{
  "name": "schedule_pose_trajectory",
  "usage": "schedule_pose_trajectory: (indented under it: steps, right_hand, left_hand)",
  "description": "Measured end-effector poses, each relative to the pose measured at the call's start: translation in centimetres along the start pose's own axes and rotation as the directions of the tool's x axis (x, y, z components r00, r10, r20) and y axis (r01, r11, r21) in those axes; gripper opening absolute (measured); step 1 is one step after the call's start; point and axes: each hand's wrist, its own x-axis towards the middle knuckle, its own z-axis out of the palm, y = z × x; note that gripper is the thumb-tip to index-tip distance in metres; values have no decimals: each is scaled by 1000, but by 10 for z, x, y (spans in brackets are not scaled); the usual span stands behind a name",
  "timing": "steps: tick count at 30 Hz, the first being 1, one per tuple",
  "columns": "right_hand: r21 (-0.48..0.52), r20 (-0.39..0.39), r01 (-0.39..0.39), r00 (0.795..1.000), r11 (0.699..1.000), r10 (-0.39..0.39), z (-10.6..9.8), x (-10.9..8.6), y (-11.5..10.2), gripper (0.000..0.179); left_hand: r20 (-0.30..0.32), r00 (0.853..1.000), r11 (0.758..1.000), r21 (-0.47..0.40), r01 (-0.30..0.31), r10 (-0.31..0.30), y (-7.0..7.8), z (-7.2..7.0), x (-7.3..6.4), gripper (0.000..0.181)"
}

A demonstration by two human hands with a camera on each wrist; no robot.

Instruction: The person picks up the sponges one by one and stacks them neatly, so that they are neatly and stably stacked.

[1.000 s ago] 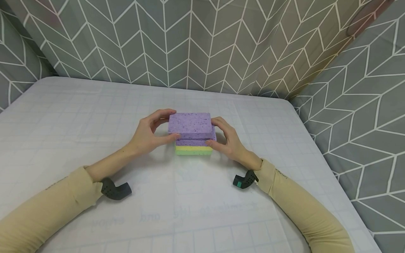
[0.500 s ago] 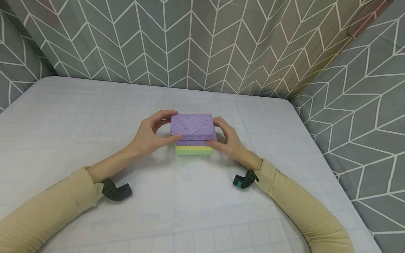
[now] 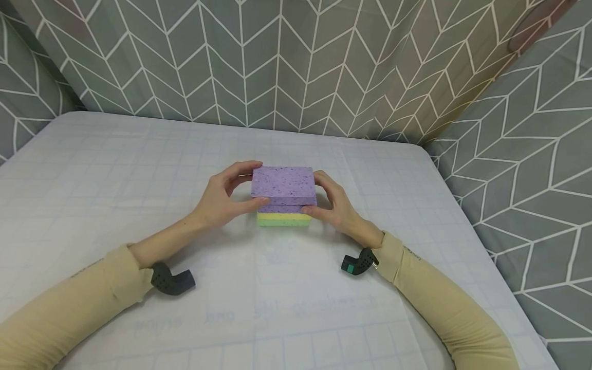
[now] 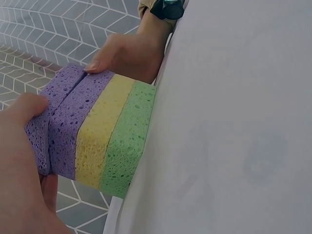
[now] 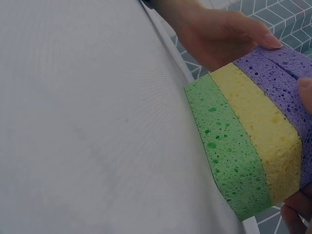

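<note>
A stack of sponges stands on the white-covered table in the middle of the head view. The bottom one is green point(image 5: 224, 146), with a yellow sponge point(image 4: 100, 139) over it. Above these lie two purple sponges, a lower one point(image 4: 68, 122) and a top one point(image 3: 283, 181). My left hand point(image 3: 225, 198) grips the top purple sponge at its left end, thumb on the front face and fingers at the back edge. At the right end, my right hand point(image 3: 338, 208) holds the lower purple sponge between thumb and fingers. The far sides of the stack are hidden.
A white cloth with faint grid lines and lettering covers the table point(image 3: 139, 169). Grey chevron-patterned curtains point(image 3: 259, 61) hang behind it and at the sides. Dark wrist mounts point(image 3: 173, 279) stick out from both tan sleeves point(image 3: 435, 293).
The left hand has moved slightly right with the top purple sponge, which now lines up more closely with the sponges below. The right hand has hardly moved.
</note>
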Motion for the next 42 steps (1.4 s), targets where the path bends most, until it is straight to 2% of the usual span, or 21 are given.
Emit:
schedule_pose_trajectory:
  steps: [16,33,42]
  right_hand:
    - [-22,10,-35,999,999,35,0,0,0,72]
    - [-24,10,-56,998,998,56,0,-1,-2,76]
    - [-2,3,-38,999,999,38,1,-1,0,74]
  left_hand:
    - [-10,1000,1000,6,7,-7,1,4,-1,70]
    - [-4,1000,1000,21,-13,13,1,5,0,72]
    - [-4,1000,1000,14,-25,25,-1,5,-1,72]
